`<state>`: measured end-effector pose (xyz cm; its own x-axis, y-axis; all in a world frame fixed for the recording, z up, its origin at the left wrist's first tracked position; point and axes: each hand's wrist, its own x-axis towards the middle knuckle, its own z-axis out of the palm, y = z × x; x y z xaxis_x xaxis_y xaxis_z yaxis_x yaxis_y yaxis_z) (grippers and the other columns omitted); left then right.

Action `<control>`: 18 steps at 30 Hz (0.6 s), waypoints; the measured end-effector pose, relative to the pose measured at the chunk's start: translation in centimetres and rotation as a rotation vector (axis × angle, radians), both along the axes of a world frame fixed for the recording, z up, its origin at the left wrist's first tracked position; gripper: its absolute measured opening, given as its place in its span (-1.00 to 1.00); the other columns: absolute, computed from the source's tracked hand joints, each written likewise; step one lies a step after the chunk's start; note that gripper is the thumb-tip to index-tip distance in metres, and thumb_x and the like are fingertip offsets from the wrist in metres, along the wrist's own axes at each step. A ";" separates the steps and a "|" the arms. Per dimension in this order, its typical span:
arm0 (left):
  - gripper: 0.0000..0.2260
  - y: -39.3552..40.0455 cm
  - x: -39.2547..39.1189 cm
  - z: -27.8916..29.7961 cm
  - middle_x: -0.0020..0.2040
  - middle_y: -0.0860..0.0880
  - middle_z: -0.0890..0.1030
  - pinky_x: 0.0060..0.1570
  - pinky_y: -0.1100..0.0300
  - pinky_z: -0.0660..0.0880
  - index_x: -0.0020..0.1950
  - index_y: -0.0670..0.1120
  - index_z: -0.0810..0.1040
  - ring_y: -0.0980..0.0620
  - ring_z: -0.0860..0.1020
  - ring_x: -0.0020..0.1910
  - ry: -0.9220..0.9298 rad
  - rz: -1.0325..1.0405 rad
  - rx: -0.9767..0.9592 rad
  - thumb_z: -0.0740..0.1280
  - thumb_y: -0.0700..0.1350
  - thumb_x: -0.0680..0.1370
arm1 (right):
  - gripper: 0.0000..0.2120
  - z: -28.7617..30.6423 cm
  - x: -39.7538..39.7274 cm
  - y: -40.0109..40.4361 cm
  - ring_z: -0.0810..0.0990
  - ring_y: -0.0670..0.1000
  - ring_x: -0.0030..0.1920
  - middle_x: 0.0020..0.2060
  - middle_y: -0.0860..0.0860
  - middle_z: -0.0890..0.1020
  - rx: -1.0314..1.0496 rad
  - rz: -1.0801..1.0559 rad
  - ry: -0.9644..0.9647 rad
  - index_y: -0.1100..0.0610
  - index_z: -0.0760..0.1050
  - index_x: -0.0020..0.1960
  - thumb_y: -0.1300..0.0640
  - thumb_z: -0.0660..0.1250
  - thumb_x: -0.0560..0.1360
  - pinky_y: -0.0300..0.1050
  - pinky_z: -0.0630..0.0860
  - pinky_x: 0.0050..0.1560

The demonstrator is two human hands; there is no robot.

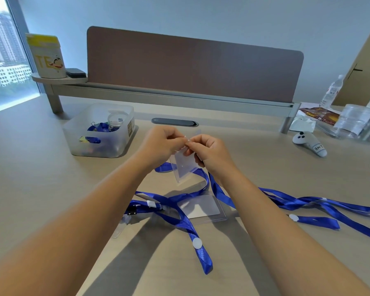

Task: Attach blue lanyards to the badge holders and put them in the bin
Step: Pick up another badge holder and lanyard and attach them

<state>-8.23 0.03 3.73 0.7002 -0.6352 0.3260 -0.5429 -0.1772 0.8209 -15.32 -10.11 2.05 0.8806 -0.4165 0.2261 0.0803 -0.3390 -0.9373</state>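
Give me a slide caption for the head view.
Both hands pinch a badge holder over blue lanyards, bin at left.

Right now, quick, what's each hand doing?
Left hand: pinching the clear strap at the top of the badge holder.
Right hand: pinching the same strap, opposite side.

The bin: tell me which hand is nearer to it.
Left. The left hand is just right of the bin; the right hand is farther right, beyond the left.
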 end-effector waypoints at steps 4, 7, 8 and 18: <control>-0.89 -0.3 -0.1 0.0 -0.32 0.03 0.45 -0.29 0.40 0.38 -0.10 -0.23 0.53 0.13 0.41 -0.31 0.037 0.018 -0.042 0.23 -0.24 0.52 | -0.80 -0.3 0.4 -0.2 0.42 -0.15 -0.42 -0.39 -0.03 0.52 -0.049 -0.046 -0.018 0.29 0.54 -0.06 0.19 0.21 0.54 -0.48 0.37 -0.46; -0.90 -0.6 0.0 0.2 -0.32 0.02 0.45 -0.28 0.39 0.38 -0.17 -0.19 0.49 0.13 0.41 -0.31 0.076 0.009 -0.051 0.22 -0.24 0.52 | -0.77 -0.3 0.5 -0.2 0.46 -0.18 -0.44 -0.42 -0.04 0.51 -0.057 -0.073 -0.048 0.37 0.54 -0.03 0.21 0.22 0.53 -0.52 0.36 -0.47; -0.89 -0.7 0.1 0.2 -0.32 0.01 0.45 -0.28 0.38 0.39 -0.20 -0.18 0.48 0.12 0.42 -0.30 0.089 0.003 -0.050 0.22 -0.24 0.52 | -0.77 -0.3 0.6 -0.2 0.45 -0.18 -0.44 -0.42 -0.04 0.50 -0.061 -0.081 -0.054 0.37 0.54 -0.03 0.21 0.22 0.53 -0.52 0.35 -0.47; -0.79 -0.2 1.2 0.3 -0.31 -0.01 0.49 -0.34 0.49 0.47 -0.30 -0.06 0.47 0.11 0.47 -0.29 0.139 -0.139 -0.054 0.23 -0.27 0.51 | -0.78 0.2 0.6 0.4 0.44 -0.14 -0.38 -0.44 -0.04 0.46 -0.087 -0.102 -0.093 0.18 0.46 -0.30 0.27 0.22 0.51 -0.42 0.41 -0.38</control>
